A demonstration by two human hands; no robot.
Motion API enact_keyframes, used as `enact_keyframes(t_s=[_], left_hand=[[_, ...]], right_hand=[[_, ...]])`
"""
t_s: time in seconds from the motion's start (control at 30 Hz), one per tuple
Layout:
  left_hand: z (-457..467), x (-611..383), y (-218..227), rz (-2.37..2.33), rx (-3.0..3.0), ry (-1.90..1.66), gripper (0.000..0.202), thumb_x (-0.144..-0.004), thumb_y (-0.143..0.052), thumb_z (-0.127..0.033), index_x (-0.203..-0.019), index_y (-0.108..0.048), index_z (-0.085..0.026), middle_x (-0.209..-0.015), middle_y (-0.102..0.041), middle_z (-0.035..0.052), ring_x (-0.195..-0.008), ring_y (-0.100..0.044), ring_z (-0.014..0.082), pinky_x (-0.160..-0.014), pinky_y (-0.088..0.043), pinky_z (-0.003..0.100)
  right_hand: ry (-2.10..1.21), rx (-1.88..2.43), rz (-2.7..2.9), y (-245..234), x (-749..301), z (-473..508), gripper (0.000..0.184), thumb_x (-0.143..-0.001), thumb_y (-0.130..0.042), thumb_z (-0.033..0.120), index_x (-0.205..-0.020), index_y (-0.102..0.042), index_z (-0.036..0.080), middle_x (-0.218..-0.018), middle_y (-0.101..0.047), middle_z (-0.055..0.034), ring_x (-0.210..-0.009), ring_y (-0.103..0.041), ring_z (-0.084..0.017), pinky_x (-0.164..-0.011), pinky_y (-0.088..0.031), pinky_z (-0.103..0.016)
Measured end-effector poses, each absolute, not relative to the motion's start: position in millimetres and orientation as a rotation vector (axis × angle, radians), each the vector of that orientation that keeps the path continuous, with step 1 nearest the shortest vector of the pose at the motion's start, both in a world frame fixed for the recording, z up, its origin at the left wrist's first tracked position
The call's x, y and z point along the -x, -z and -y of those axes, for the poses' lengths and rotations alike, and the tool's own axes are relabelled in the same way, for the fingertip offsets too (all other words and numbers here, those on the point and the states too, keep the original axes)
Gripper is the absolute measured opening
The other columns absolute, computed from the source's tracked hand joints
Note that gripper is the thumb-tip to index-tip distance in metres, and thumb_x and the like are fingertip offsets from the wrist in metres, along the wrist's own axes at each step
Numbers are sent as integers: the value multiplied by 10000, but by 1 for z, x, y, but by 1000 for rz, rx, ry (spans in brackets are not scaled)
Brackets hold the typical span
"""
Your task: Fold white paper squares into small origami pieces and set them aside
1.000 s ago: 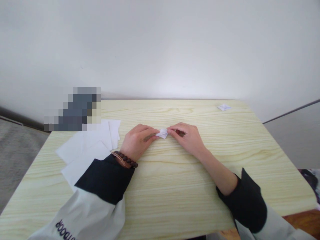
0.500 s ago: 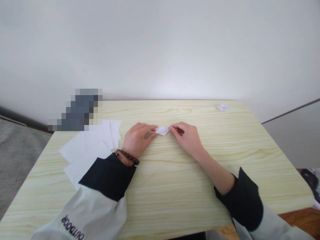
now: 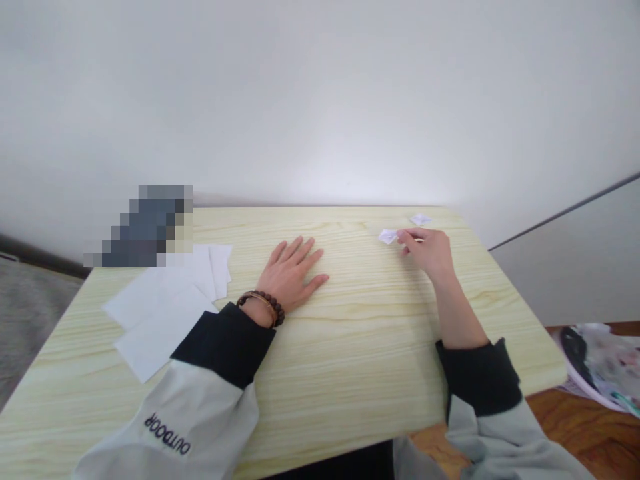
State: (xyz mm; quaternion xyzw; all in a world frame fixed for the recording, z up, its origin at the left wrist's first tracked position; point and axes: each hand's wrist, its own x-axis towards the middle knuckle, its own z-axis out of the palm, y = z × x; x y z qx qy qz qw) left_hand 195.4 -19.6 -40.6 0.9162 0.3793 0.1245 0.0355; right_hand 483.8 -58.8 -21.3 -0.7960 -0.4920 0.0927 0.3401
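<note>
My left hand [image 3: 293, 275] lies flat on the wooden table [image 3: 340, 373], palm down with its fingers spread and nothing in them. A beaded bracelet [image 3: 267, 303] circles that wrist. On the right, my right hand [image 3: 427, 252] pinches one end of a small folded paper boat [image 3: 387, 237] between thumb and fingers. Just behind that hand, near the table's back edge, rests a second small folded paper boat [image 3: 421, 219]. Left of my left hand, several white paper sheets [image 3: 150, 327] lie overlapping, partly under the sleeve.
A pixelated dark object [image 3: 145, 230] stands at the table's back left corner. The white wall [image 3: 320, 100] rises behind the table. Beside the right edge, on the floor, is a bin with a plastic liner [image 3: 600, 367].
My left hand has let go of the paper boat and now lies flat on the table. My right hand has carried the boat to the right, close to the other one. The view has shifted slightly.
</note>
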Motion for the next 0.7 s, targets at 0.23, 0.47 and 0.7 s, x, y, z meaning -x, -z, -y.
enact_keyframes(t_s=[0.23,0.47,0.7], left_hand=[[20,-209,43,-1188,-2817,-414,503,-919,-390,-469,-1314,-504,-179,-1445,-420,61,-1367,-300,275,-1133,-222,463],[20,-209,44,-1183,-2829,-432,483,-916,-400,-455,-1298,-516,-185,-1437,-432,63,-1358,-317,275,-1127,-237,461],[20,-209,44,-1187,-2818,-443,479,-911,-417,-448,-1298,-518,-185,-1430,-441,66,-1357,-319,273,-1128,-237,461]], right_hand=[[-119,2250,1124,23,-537,71,305,-776,-564,337,-883,-752,123,-578,-691,-62,-600,-659,-222,-689,-475,-322],[-38,2331,1058,31,-557,69,278,-784,-575,296,-869,-756,104,-579,-689,-81,-621,-661,-228,-738,-476,-335],[2,2304,1059,37,-565,66,288,-793,-561,315,-868,-750,112,-562,-680,-67,-567,-645,-215,-690,-488,-328]])
